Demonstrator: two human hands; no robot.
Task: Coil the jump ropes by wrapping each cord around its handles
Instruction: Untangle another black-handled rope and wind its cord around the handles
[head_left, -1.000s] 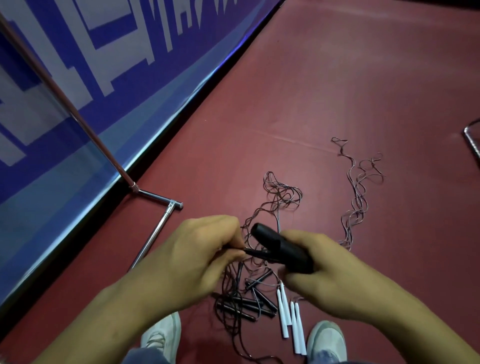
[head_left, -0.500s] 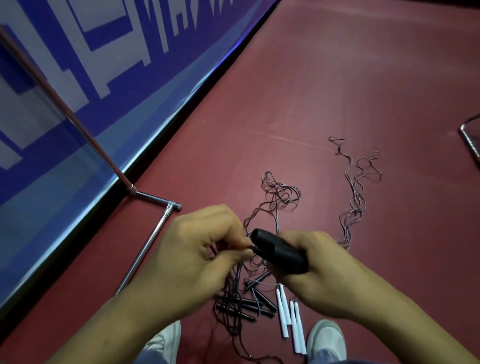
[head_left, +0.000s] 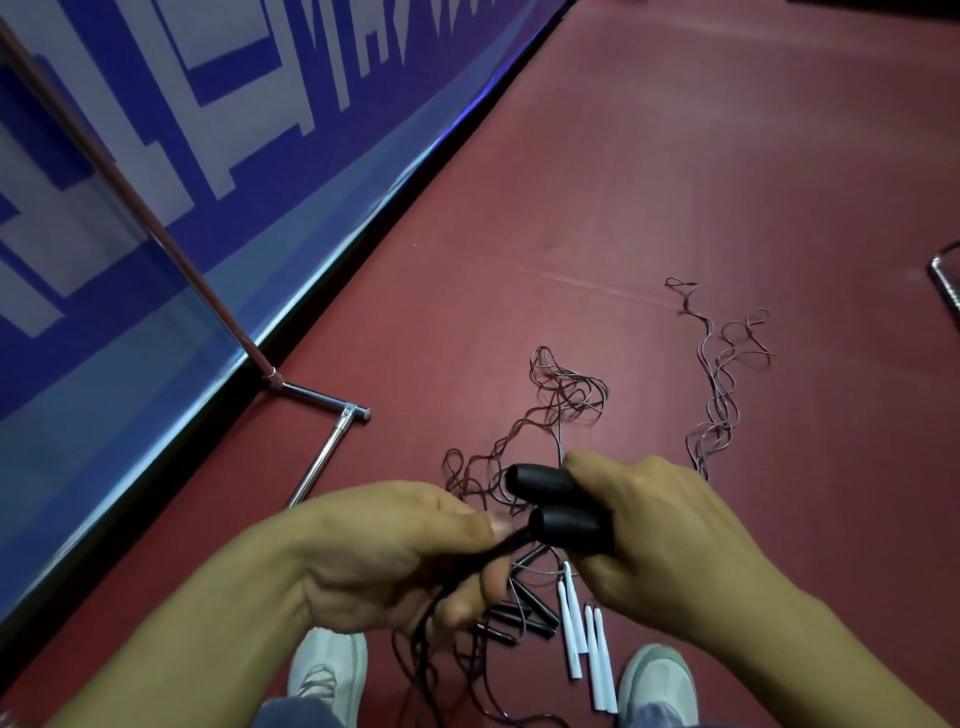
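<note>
My right hand (head_left: 660, 545) grips two black jump-rope handles (head_left: 556, 506) side by side, their ends pointing left. My left hand (head_left: 384, 551) pinches the thin black cord (head_left: 467, 566) just where it leaves the lower handle; the cord hangs down from my fingers toward the floor. Below my hands, on the red floor, lie several black handles (head_left: 519, 616) and several white handles (head_left: 584, 639). Loose tangled cords (head_left: 561, 395) spread out beyond them, and a second tangle of cord (head_left: 719, 374) lies further right.
A blue and white banner (head_left: 208, 156) runs along the left, propped by a metal stand with chrome feet (head_left: 332, 431). My two white shoes (head_left: 324, 675) are at the bottom edge. A metal frame piece (head_left: 945, 280) pokes in at the right edge.
My right hand has turned the handles so both black ends now show side by side. My left hand has shifted lower, with the cord now hanging down from it.
</note>
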